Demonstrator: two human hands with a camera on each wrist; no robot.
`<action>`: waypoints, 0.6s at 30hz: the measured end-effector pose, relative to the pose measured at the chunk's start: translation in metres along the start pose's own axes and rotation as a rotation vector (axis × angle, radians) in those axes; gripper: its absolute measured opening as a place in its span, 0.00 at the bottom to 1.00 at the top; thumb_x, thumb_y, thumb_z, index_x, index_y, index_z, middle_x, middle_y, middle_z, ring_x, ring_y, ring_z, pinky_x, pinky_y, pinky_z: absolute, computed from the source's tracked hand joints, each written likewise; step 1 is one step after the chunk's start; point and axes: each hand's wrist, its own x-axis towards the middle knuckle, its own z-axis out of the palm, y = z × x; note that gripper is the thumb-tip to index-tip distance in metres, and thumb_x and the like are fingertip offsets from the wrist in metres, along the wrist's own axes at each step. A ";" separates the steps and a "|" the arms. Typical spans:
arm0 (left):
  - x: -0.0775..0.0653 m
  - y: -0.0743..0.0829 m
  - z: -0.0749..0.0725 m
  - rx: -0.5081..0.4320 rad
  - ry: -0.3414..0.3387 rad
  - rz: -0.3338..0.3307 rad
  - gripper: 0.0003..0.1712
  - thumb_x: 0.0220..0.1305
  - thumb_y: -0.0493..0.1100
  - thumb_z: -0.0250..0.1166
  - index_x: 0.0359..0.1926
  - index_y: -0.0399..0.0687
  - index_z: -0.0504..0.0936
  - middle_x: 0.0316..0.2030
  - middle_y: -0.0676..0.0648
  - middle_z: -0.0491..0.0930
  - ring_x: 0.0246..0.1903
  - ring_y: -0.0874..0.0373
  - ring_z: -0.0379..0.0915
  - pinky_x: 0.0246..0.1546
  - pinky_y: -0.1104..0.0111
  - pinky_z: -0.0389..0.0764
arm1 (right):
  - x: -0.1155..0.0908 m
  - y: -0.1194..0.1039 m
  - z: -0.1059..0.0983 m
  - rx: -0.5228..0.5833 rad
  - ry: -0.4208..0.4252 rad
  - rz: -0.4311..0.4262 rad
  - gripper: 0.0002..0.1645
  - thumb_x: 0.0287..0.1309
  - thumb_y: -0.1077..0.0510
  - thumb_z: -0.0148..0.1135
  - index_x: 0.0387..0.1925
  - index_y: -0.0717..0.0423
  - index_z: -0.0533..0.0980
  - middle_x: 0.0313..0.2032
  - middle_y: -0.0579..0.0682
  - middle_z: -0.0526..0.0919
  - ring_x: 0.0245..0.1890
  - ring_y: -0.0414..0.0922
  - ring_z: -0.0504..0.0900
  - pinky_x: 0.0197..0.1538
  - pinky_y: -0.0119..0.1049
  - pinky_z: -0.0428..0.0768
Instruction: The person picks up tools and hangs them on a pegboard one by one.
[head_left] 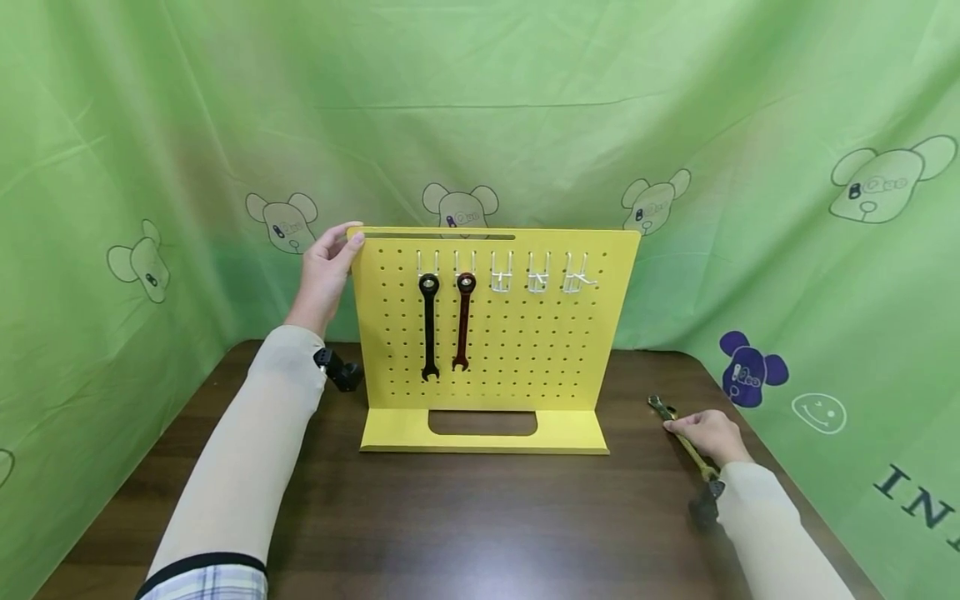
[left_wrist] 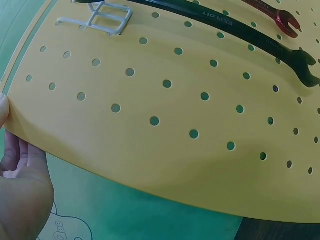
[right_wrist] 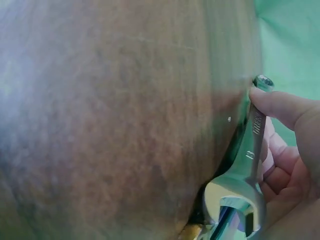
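Observation:
At the upper left corner of a yellow pegboard (head_left: 540,333), my left hand (head_left: 324,271) grips the edge, thumb in front and fingers behind. A black combination wrench (head_left: 430,329) and a dark red combination wrench (head_left: 462,325) hang from its white hooks (head_left: 501,275). Over to the right, my right hand (head_left: 712,435) pinches a shiny metal combination wrench (right_wrist: 252,145) between thumb and fingers, its open end towards the wrist camera. Beneath it shows part of another gold and dark tool (right_wrist: 191,232), mostly hidden. Whether the pinched wrench touches the table cannot be told.
The pegboard stands upright on its flat base (head_left: 397,429) on a dark brown wooden table (head_left: 450,517). Further white hooks (head_left: 576,275) line its upper right. A green curtain (head_left: 525,125) with printed bear heads surrounds the back and sides.

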 end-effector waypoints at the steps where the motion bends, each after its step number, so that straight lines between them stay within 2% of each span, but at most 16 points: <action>1: 0.000 0.000 0.000 0.003 -0.001 -0.002 0.23 0.71 0.49 0.64 0.63 0.49 0.78 0.51 0.48 0.78 0.46 0.58 0.76 0.55 0.62 0.75 | -0.001 0.000 0.000 0.001 0.000 0.002 0.24 0.63 0.46 0.64 0.35 0.67 0.86 0.31 0.54 0.85 0.34 0.51 0.74 0.33 0.40 0.70; 7: -0.001 -0.001 -0.001 0.012 -0.004 -0.007 0.23 0.71 0.49 0.64 0.64 0.50 0.77 0.52 0.48 0.77 0.47 0.58 0.75 0.52 0.68 0.77 | 0.000 0.002 -0.001 0.011 -0.016 0.010 0.25 0.64 0.45 0.64 0.39 0.66 0.85 0.38 0.59 0.85 0.40 0.56 0.75 0.35 0.41 0.71; 18: -0.002 0.001 0.000 0.000 -0.006 0.000 0.23 0.71 0.48 0.64 0.64 0.48 0.77 0.51 0.48 0.78 0.46 0.59 0.75 0.53 0.66 0.76 | -0.003 -0.001 -0.007 0.025 -0.024 -0.011 0.24 0.65 0.47 0.65 0.39 0.68 0.84 0.34 0.55 0.83 0.36 0.53 0.76 0.34 0.40 0.73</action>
